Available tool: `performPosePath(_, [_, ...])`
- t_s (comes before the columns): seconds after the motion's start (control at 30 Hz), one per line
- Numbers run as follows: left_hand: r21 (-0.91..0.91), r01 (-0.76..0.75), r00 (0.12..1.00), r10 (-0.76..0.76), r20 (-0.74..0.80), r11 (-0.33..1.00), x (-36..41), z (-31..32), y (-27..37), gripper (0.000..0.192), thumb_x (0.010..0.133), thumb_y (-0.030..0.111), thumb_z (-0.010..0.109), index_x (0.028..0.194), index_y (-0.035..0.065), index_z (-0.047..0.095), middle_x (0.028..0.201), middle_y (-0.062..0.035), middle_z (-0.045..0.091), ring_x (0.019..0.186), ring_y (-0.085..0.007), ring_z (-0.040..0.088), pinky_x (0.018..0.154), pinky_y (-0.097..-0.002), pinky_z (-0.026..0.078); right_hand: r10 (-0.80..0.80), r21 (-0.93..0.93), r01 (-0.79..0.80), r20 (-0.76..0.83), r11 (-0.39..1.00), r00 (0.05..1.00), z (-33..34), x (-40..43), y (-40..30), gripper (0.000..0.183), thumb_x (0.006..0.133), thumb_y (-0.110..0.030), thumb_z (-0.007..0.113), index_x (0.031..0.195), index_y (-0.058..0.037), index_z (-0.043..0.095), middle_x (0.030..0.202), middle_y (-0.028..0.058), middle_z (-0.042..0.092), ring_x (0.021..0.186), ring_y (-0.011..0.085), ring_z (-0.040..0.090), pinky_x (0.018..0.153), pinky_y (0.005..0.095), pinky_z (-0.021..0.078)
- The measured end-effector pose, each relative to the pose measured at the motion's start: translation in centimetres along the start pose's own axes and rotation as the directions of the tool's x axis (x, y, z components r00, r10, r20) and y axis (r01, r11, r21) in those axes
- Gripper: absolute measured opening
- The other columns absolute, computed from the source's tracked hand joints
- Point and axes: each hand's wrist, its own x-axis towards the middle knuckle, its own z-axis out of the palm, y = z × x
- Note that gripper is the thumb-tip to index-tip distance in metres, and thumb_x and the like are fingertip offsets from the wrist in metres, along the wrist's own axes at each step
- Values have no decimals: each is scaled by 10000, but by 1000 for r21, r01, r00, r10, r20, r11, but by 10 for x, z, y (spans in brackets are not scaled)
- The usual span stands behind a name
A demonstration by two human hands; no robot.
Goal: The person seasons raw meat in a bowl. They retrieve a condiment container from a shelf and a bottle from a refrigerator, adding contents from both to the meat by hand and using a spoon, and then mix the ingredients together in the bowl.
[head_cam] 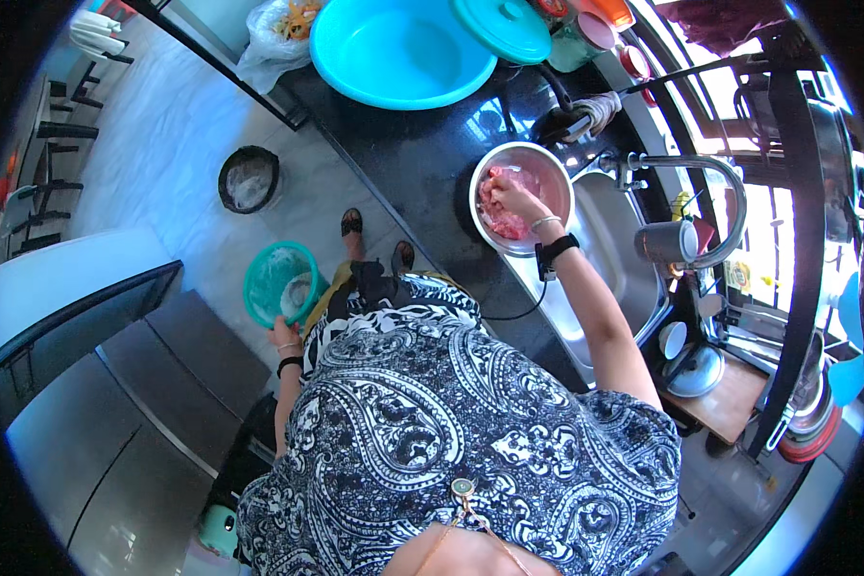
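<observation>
My left hand [284, 335] grips the near rim of a green plastic tub [279, 248], held out beside my left hip. White residue coats the tub's inside, and a pale round patch [297, 291] shows low in it; I cannot tell what that is. On the counter, partly by the sink edge, sits a round metal bowl [479, 216] with pieces of raw meat [507, 225] in reddish liquid. My right hand [513, 198] reaches into this bowl, its fingers curled on the meat. The fingertips are partly hidden.
A large blue plastic basin [403, 57] and a turquoise lid [507, 25] stand at the back of the black countertop [403, 169]. Right of the bowl lies a steel sink [612, 245] under a curved tap [738, 194]. A lined black bin [248, 180] is on the floor.
</observation>
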Motion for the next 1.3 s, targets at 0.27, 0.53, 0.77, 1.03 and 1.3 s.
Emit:
performPosePath(0.27, [124, -74, 995, 81, -57, 990, -10, 10, 5, 245, 757, 64, 528, 990, 33, 457, 843, -96, 547, 581, -202, 535, 424, -302, 436, -410, -416, 202, -507, 887, 758, -28, -27, 18, 201, 781, -14, 504, 980, -23, 537, 838, 37, 577, 815, 160, 546, 715, 310, 438])
performPosePath(0.53, [419, -378, 926, 341, 163, 825, 19, -5, -18, 260, 744, 74, 539, 991, 39, 463, 808, -93, 549, 550, -203, 536, 400, -283, 429, -476, -643, 100, -443, 759, 759, -7, -41, 4, 130, 797, -77, 526, 904, -14, 565, 856, 152, 613, 781, 238, 596, 659, 377, 451])
performPosePath(0.77, [57, 17, 1000, -16, -22, 998, 4, 30, 4, 268, 746, 66, 560, 994, 54, 461, 842, -100, 549, 571, -216, 547, 418, -292, 444, -594, -765, 219, -252, 606, 764, 13, -29, -14, 170, 793, -117, 543, 931, -21, 554, 776, 196, 601, 733, 340, 598, 655, 415, 455])
performPosePath(1.03, [331, -458, 889, 425, 172, 825, 13, -10, -13, 299, 739, 12, 536, 1019, 48, 438, 842, -118, 536, 560, -224, 547, 403, -317, 445, -640, -926, 119, -150, 358, 754, 49, -9, -24, 193, 794, -145, 553, 867, 33, 549, 782, 242, 585, 695, 384, 588, 631, 456, 470])
performPosePath(1.3, [-195, 170, 981, -184, -57, 966, -14, 25, 25, 267, 741, 24, 536, 992, 16, 445, 800, -132, 538, 515, -228, 535, 381, -318, 426, -481, -724, -82, -535, 685, 695, 35, -9, -27, 257, 756, -254, 585, 803, -2, 608, 802, 230, 619, 740, 366, 627, 667, 438, 507])
